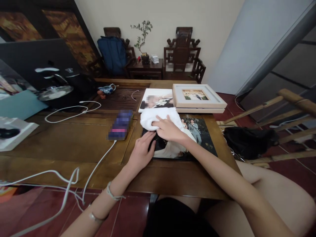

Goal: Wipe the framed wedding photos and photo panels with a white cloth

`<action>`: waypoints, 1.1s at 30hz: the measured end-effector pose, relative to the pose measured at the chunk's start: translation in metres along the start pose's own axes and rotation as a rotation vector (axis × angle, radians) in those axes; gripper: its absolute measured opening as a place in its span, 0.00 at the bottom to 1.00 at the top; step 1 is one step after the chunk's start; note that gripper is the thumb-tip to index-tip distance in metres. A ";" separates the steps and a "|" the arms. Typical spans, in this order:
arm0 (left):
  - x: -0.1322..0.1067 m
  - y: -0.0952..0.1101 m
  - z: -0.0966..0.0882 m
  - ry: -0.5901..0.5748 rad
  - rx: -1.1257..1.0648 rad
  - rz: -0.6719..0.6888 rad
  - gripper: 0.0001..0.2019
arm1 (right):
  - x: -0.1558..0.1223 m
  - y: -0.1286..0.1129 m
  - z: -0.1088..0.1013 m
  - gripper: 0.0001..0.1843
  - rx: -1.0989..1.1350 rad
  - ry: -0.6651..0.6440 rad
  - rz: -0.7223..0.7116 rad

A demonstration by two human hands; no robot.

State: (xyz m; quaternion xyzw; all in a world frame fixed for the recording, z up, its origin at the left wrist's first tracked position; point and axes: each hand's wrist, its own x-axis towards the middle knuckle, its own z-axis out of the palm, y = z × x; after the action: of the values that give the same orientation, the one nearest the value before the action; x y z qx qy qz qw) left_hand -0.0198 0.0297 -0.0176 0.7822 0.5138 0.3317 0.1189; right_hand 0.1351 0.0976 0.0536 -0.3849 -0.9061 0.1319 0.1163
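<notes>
A large wedding photo panel point(204, 141) lies flat near the front right of the wooden table. On its upper left part rests a folded white cloth point(160, 115). My right hand point(169, 129) presses on the cloth, its fingers sunk partly into the folds. My left hand point(143, 148) lies at the panel's left edge with fingers stretched out, the tips close to the cloth. Behind the cloth is a white-edged photo print point(158, 97), partly covered. Light wooden picture frames point(217, 103) are stacked to its right, the top one holding a small photo.
A phone point(120, 125) on a white charging cable point(98, 163) lies to the left on the table point(74, 141). Farther left are a glass-lidded pot point(56, 93) and a white box point(17, 135). A bamboo chair point(296, 102) stands right of the table.
</notes>
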 end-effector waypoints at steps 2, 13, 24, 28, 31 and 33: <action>0.000 0.000 0.001 -0.002 -0.002 0.006 0.19 | -0.013 0.007 -0.004 0.26 0.002 0.002 0.001; 0.001 0.010 -0.005 -0.020 0.008 -0.032 0.22 | -0.134 0.071 -0.023 0.21 -0.186 0.071 0.165; 0.000 0.008 -0.001 -0.023 0.090 -0.061 0.22 | -0.206 -0.016 -0.018 0.24 -0.080 -0.130 0.064; 0.001 0.009 -0.002 -0.032 0.105 -0.058 0.22 | -0.180 0.030 -0.029 0.22 -0.102 -0.042 0.155; 0.001 0.008 -0.002 -0.027 0.107 -0.052 0.22 | -0.149 0.066 -0.038 0.20 -0.122 -0.012 0.168; 0.000 0.008 -0.002 -0.021 0.106 -0.044 0.22 | -0.129 0.083 -0.044 0.18 -0.131 0.006 0.175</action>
State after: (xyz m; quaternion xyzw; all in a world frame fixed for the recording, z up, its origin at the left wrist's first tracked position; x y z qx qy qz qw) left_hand -0.0156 0.0257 -0.0119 0.7793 0.5465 0.2933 0.0899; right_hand 0.2918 0.0661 0.0533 -0.4697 -0.8753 0.0811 0.0816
